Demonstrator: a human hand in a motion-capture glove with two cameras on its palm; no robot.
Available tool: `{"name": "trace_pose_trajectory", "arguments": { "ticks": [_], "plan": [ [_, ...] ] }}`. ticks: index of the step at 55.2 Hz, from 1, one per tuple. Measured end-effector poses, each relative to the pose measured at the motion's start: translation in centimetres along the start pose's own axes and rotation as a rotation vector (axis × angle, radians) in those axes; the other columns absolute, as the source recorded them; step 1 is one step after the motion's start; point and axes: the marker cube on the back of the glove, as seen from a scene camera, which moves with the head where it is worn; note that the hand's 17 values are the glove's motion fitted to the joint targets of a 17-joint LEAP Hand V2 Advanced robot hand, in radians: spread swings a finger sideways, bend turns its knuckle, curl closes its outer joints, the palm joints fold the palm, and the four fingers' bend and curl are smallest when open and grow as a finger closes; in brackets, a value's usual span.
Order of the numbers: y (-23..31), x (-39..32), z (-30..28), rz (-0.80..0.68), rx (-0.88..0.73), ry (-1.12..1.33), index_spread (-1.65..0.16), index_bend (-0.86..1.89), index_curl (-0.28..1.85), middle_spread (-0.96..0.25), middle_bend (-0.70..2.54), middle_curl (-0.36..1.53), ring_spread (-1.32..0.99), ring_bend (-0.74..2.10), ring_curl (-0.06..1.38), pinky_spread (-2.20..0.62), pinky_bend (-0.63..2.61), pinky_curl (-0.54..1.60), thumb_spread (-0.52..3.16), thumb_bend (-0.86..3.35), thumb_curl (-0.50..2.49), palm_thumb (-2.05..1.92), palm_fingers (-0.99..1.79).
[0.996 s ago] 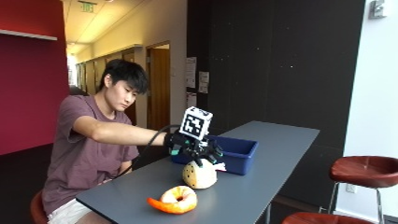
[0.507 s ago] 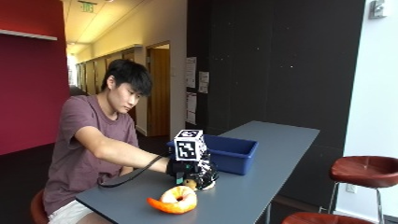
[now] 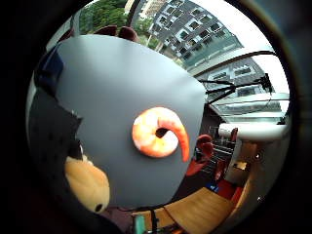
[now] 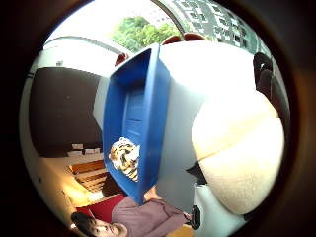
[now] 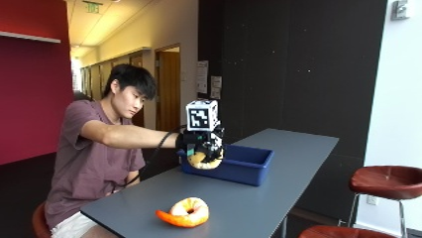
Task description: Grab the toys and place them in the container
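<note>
The gloved right hand [image 5: 203, 147] is raised at the blue container's [image 5: 247, 166] near edge, fingers curled round a cream plush toy [image 5: 201, 159]; its face is hidden; the shrimp toy [image 5: 184, 213] lies on the bench [image 5: 264, 198]; a tiger toy [image 4: 124, 158] sits inside the container.

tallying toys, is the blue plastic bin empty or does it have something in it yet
Not empty: a striped tiger plush toy already lies inside the blue plastic bin, seen from the thumb-side palm view.

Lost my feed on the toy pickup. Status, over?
Right hand grips tan plush toy, lifted beside blue container. Tiger toy already inside. Orange shrimp toy on table. Nothing in the way.
</note>
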Motion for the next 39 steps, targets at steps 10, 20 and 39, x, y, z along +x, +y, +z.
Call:
{"name": "trace_pose_trajectory", "arguments": {
  "ticks": [10, 20, 39],
  "plan": [
    [0.2, -3.7, -5.7, -0.027, 0.081, 0.063, -0.36, 0.78, 0.53, -0.25, 1.16, 0.70, -0.38, 1.34, 0.70, -0.35, 1.19, 0.55, 0.51, 0.06, 0.80, 0.64, 1.01],
    [-0.4, -12.0, -8.2, -0.196, 0.131, 0.107, -0.35, 0.80, 0.63, -0.24, 1.19, 0.75, -0.38, 1.39, 0.73, -0.35, 1.23, 0.58, 0.45, 0.03, 0.86, 0.65, 0.95],
    [-1.6, -26.8, -4.2, -0.317, 0.103, 0.191, -0.35, 0.80, 0.80, -0.22, 1.23, 0.82, -0.37, 1.45, 0.74, -0.35, 1.28, 0.62, 0.39, -0.01, 0.96, 0.66, 0.88]
  ]
}}
